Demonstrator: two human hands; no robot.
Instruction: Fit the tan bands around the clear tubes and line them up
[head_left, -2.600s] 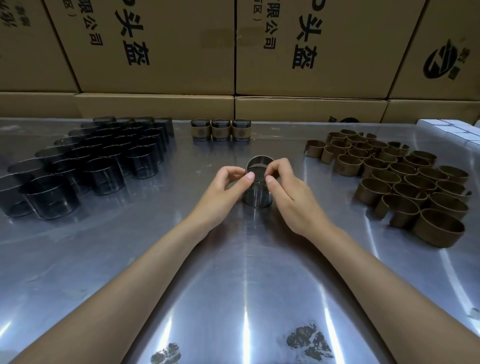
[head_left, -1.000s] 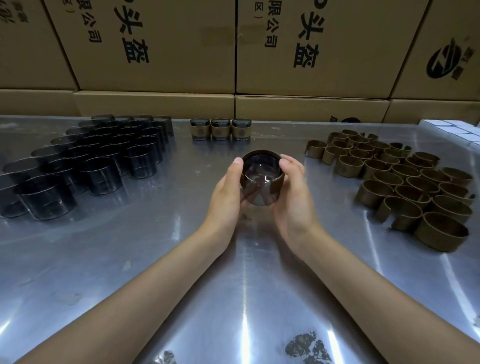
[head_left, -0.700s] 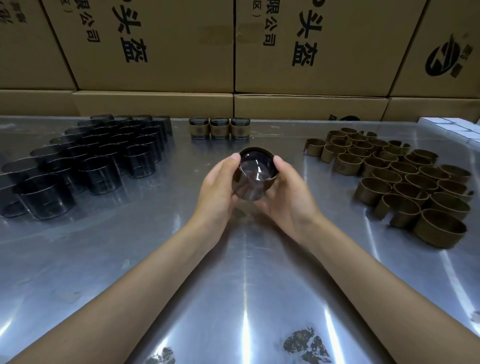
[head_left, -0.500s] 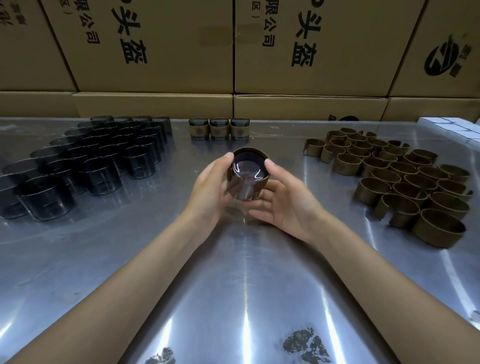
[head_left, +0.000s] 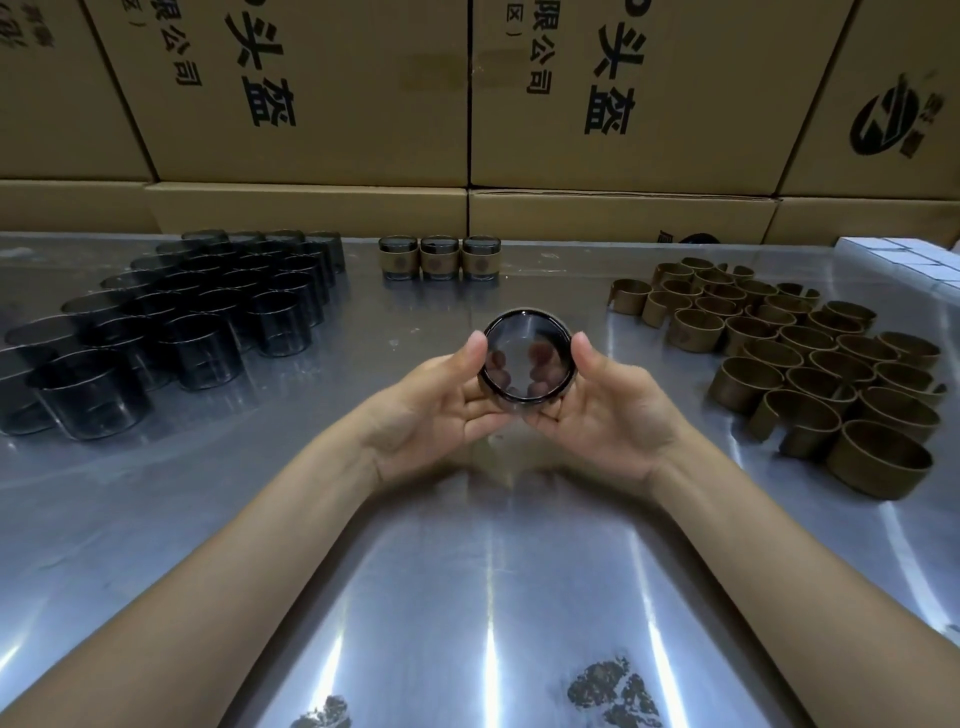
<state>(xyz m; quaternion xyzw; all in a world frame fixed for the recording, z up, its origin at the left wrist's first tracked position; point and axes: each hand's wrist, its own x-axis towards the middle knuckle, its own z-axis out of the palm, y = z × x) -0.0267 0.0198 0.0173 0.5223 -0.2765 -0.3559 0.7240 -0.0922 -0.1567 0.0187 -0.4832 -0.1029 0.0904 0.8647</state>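
A clear tube (head_left: 525, 358) with a tan band round it is lifted above the table's middle, tipped so its round end faces me. My left hand (head_left: 441, 405) grips its left side, thumb on the rim. On the other side my right hand (head_left: 605, 410) grips it the same way, fingers curled behind. Three banded tubes (head_left: 439, 258) stand in a row at the back centre. Several bare clear tubes (head_left: 197, 312) are grouped at the left. Several loose tan bands (head_left: 810, 358) lie in a heap at the right.
The metal table (head_left: 467, 597) carries two dark smudges near its front edge. Stacked cardboard boxes (head_left: 467, 104) form a wall along the back. White boxes (head_left: 904, 260) sit at the far right corner.
The tube stood on the table with both hands pinching at its top; now it is lifted and tipped toward me, a band round it, both hands holding its sides.
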